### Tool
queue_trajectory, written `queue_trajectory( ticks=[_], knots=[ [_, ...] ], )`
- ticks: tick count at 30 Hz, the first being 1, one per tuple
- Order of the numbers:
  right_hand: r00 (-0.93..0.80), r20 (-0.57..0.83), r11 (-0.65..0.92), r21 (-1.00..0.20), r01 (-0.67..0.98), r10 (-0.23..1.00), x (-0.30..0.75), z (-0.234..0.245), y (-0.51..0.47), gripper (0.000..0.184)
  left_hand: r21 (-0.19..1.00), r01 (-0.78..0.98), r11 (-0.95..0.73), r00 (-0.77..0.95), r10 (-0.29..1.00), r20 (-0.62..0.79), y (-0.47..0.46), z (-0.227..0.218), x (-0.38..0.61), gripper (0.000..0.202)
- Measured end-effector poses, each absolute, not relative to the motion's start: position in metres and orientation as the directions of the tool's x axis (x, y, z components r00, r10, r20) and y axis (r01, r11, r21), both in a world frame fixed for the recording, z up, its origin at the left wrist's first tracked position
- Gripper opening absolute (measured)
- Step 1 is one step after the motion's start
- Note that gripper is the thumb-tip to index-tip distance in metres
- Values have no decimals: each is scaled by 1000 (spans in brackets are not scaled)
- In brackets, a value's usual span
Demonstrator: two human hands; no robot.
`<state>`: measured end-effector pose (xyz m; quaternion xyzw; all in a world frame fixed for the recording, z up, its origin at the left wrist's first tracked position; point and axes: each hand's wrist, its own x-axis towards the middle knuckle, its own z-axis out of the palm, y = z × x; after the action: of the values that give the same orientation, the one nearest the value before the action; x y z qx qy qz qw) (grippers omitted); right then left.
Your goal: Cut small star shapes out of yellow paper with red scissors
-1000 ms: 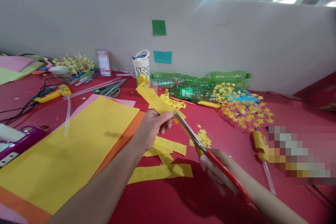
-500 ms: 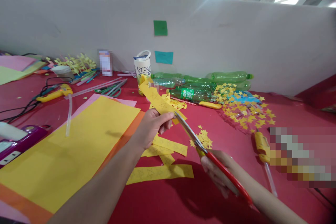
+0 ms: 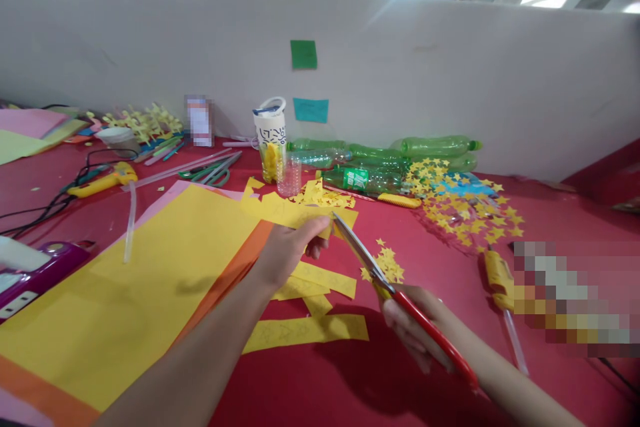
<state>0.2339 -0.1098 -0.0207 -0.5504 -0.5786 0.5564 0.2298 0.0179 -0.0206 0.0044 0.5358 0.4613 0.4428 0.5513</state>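
Observation:
My left hand [image 3: 293, 243] pinches a yellow paper strip [image 3: 285, 210] whose far end has notches cut out of it. In my right hand [image 3: 415, 323] are red-handled scissors [image 3: 370, 263], their blade tips touching the strip beside my left thumb. Below my hands lie more yellow strips [image 3: 307, 330] with star outlines drawn on them. A small heap of cut yellow stars [image 3: 387, 265] rests just behind the scissors. Yellow paper scraps [image 3: 325, 197] are piled beyond my left hand, beside a clear plastic cup [image 3: 289, 177].
Large yellow sheets [image 3: 150, 267] cover the left side, near a purple power strip [image 3: 45, 273] and a yellow glue gun [image 3: 105, 180]. Green plastic bottles [image 3: 375, 179] lie at the back by a tumbler [image 3: 270, 130]. Many stars [image 3: 465, 207] and another glue gun [image 3: 497, 277] are on the right.
The yellow strip has swung in my left hand, its far end dropping down and to the left, so the tumbler and clear cup show more. The scissors have barely moved.

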Motion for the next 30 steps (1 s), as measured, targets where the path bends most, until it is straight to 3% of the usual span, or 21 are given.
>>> queue_trajectory(
  ticks=[5,11,16,23,30],
  knots=[
    [-365,-320,-196,-921,338,874,233,-21,-110,57,995,50,83,107,990,-88,-29,5,24,44],
    [-368,-287,-184,-939,291,884,230,-23,-116,55,989,146,19,177,983,-45,-34,1,31,50],
    [-364,-254,-163,-951,262,896,232,-29,-118,52,994,107,-35,224,974,10,-35,-4,35,47],
    [-313,-306,-247,-945,212,899,227,-30,-117,54,993,112,25,238,970,-52,-36,-1,36,48],
    [-322,-319,-271,-945,186,891,225,-29,-115,56,996,85,-10,235,972,-11,-35,-5,36,47]
  ],
)
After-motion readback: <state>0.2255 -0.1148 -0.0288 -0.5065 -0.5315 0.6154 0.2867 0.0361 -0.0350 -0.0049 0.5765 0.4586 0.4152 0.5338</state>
